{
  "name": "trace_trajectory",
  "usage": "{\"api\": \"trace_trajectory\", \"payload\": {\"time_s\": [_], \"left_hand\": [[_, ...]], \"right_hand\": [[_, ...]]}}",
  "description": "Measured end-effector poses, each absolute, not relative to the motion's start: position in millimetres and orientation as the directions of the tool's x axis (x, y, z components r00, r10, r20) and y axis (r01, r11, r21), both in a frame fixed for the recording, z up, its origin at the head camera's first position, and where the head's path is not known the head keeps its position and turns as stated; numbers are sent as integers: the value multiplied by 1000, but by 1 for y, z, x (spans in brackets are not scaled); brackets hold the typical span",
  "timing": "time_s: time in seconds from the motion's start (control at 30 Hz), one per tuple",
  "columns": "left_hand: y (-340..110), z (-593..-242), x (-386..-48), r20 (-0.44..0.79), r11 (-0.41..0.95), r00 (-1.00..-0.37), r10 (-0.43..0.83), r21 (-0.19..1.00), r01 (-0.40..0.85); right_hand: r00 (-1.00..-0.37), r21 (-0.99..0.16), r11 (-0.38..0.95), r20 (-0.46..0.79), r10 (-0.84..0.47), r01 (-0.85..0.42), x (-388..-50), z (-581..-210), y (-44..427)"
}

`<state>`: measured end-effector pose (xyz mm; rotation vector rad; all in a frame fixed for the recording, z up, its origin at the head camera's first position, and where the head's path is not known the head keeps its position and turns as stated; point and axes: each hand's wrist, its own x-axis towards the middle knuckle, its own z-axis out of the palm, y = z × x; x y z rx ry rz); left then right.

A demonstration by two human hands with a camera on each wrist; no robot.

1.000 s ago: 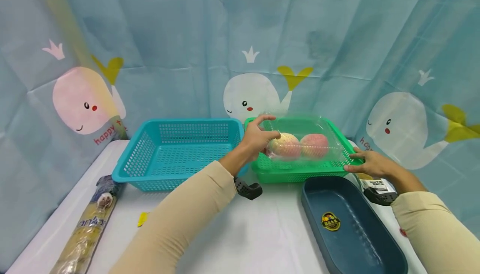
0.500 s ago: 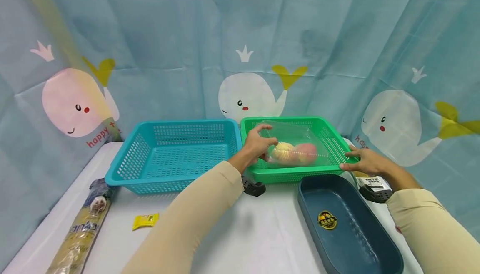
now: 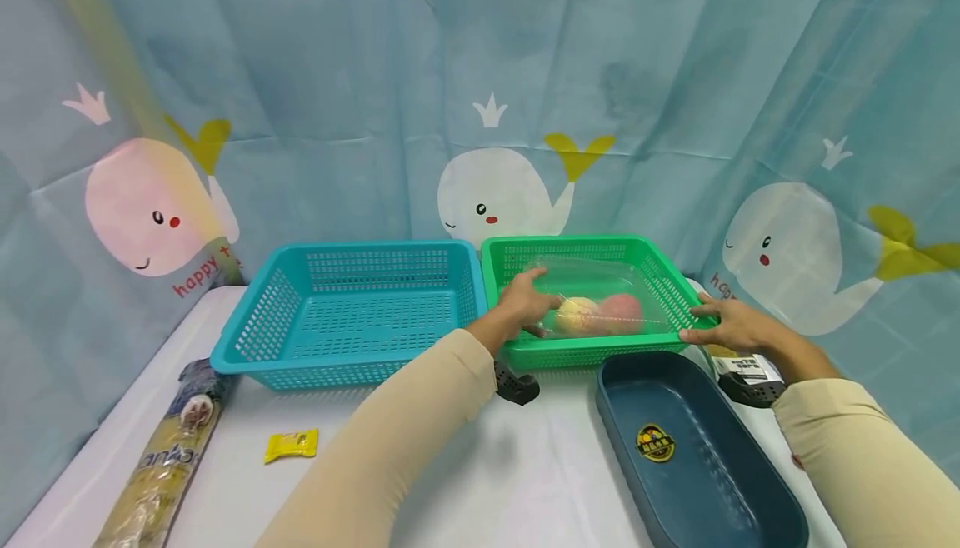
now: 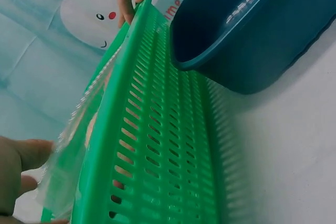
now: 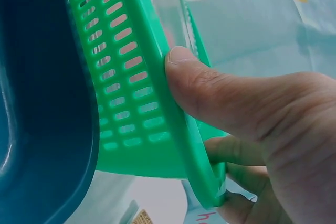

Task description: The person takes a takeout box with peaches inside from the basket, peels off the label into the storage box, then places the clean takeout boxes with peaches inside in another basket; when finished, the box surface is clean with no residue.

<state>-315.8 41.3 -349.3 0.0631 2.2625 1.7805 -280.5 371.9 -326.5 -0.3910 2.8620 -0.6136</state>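
Observation:
A clear plastic box [image 3: 645, 298] with two peach-like fruits, one yellowish [image 3: 576, 316] and one pinker [image 3: 621, 314], lies within the green basket [image 3: 592, 351]. My left hand [image 3: 523, 302] holds the box by its left end, fingers spread over its end and top. In the left wrist view, the thumb and fingers [image 4: 37, 153] meet the box's clear edge. At the basket's right front corner, my right hand [image 3: 738, 327] grips the rim. The right wrist view shows the thumb [image 5: 210, 85] on one side of that rim and curled fingers on the other.
A blue basket [image 3: 352, 365] stands left of the green one. The dark blue tray [image 3: 697, 448] lies in front at right, close to the green basket. A small yellow packet [image 3: 291, 445] and a long printed bag [image 3: 161, 465] lie at left. A packet [image 3: 750, 367] sits under the right wrist.
The left hand has lowered the plastic box from above the green basket down into it, then shifted it slightly right. The right hand has stayed at the basket's rim.

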Motion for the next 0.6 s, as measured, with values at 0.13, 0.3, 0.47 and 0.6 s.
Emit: {"api": "trace_trajectory", "payload": {"time_s": [0.13,0.3,0.47,0.6], "left_hand": [[41,-351,-317,-222,240,-919,326,960,-146],[40,-352,-319,-280,307,-862,423,939,-154],[41,-353,-320,-299,386,-840,453,915,-118],[41,-353,-319,-279,403,-854,438,911,-91]], "right_hand": [[-946,-412,884,-132,-296,-220,-280,-325,374],[-942,-414,881,-133,-307,-228,-282,-326,375],[-941,-398,883,-117,-318,-249,-285,-327,375],[-940,-383,884,-99,-327,-267,-288,-329,375]]}}
